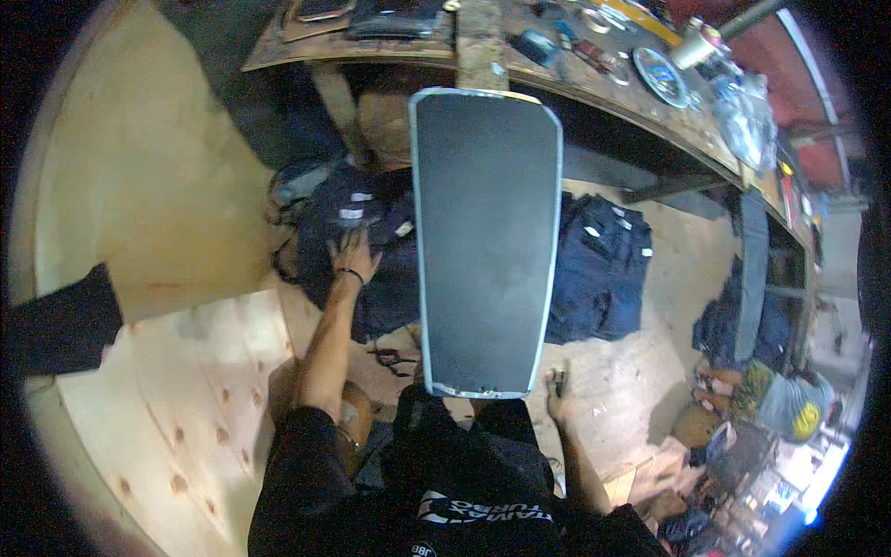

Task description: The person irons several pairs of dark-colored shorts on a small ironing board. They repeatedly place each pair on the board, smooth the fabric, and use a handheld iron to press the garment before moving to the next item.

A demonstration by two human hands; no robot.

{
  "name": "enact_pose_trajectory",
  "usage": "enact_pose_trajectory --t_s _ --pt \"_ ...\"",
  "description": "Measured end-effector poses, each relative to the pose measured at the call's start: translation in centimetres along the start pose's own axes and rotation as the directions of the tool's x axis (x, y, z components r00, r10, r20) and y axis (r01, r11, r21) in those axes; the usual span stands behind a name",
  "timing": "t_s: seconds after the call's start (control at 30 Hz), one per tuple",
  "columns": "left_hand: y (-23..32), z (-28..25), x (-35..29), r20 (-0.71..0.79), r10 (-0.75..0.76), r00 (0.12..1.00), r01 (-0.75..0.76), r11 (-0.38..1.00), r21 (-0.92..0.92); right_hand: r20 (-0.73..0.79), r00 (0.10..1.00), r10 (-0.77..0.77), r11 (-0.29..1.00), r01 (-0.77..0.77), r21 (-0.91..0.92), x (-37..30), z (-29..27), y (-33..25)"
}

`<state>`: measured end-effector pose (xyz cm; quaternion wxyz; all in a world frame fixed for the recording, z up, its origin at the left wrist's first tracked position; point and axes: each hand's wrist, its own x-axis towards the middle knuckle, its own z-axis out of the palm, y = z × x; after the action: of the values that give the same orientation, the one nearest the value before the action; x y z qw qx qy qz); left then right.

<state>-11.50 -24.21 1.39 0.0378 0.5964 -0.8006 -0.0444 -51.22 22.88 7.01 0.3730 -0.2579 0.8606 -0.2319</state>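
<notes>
My left hand (355, 255), a dark band at its wrist, lies with fingers spread on a pile of dark navy garments (380, 302) with small white labels. Low on the other side of a long dark grey board (487, 241) with a pale rim, my right hand (559, 395) has its fingers curled. A small dark thing seems to be in it, too small and blurred to name. Beyond that hand lie folded dark blue garments (599, 278), also with small white tags. The board juts toward me between the two piles and hides part of both.
A wooden bench (594, 93) runs across the back, bearing a round dish (660, 76), a thread cone (696, 46) and plastic bags. At the left is a plywood sheet (186, 399) with a dark cloth (65, 320). Another person (784, 404) sits at the right.
</notes>
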Motion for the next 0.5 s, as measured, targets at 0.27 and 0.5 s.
enact_pose_trajectory --t_s 0.27,0.5 --pt "6.0 -1.5 -8.8 0.654 0.489 0.578 -0.308 0.872 -0.38 0.445 0.893 -0.07 0.907 0.242 -0.344 -8.2 -1.0 -5.8" --pt "13.8 -16.0 -25.7 0.382 0.908 0.175 -0.525 0.414 -0.744 0.572 0.786 -0.234 0.702 0.543 -0.46 -14.1 -2.3 -17.3"
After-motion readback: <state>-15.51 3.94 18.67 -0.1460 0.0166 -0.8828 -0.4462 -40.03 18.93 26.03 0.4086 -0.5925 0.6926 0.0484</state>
